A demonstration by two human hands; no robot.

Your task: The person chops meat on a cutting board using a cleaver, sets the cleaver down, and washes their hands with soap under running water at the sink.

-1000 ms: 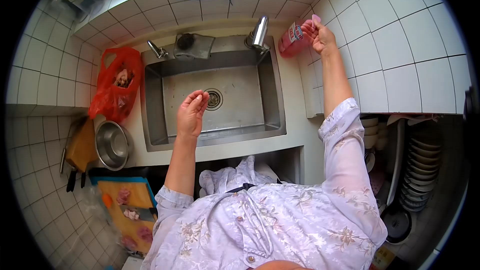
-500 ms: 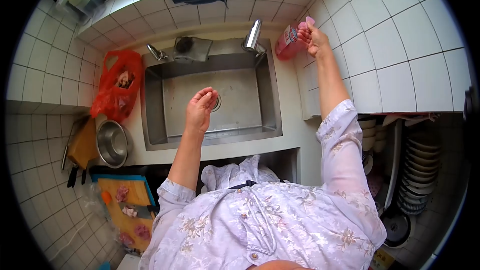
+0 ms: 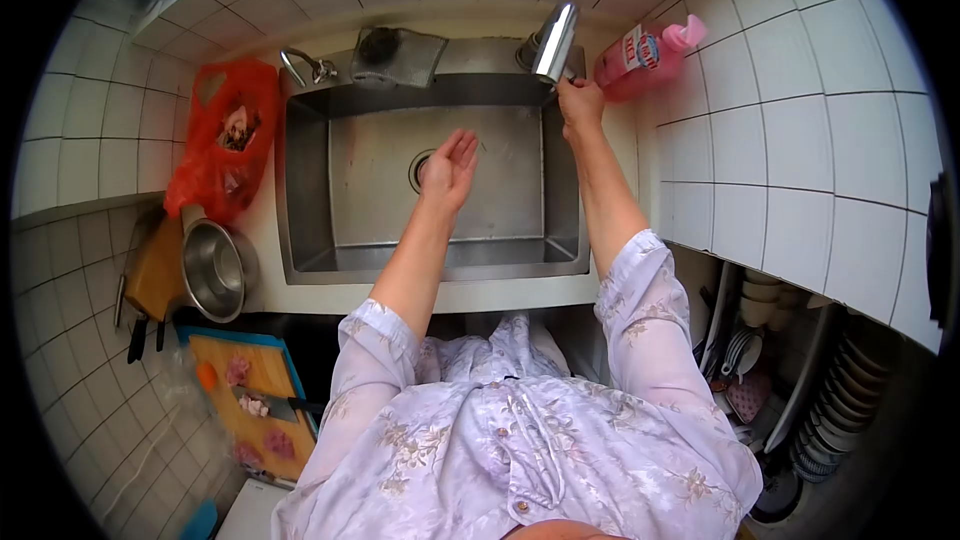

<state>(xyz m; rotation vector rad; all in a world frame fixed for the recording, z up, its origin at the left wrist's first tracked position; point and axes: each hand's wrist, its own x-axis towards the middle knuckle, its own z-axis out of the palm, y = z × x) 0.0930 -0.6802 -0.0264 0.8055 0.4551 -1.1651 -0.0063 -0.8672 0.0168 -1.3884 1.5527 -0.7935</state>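
My left hand (image 3: 450, 172) is over the stainless steel sink (image 3: 375, 150), palm turned up and fingers stretched out, holding nothing. Near the drain (image 3: 418, 170) its fingertips hover above the basin floor. At the back right rim, my right hand (image 3: 580, 106) has its fingers closed at the lever of the chrome faucet (image 3: 555, 43); the lever is mostly hidden by the fingers. No water is visible at the spout. A pink pump soap bottle (image 3: 640, 60) stands just right of that hand, against the tiled wall, apart from the fingers.
A red plastic bag (image 3: 225, 140) and a metal bowl (image 3: 214, 270) sit left of the sink. Lower left, a cutting board (image 3: 255, 350) carries meat pieces and a knife (image 3: 280, 402). A mesh strainer (image 3: 415, 58) lies behind the basin. Stacked plates (image 3: 845, 390) fill a rack at right.
My right hand has left the soap bottle's pump and moved down and left to the faucet lever. My left hand has opened from curled fingers and shifted right. The view has shifted too.
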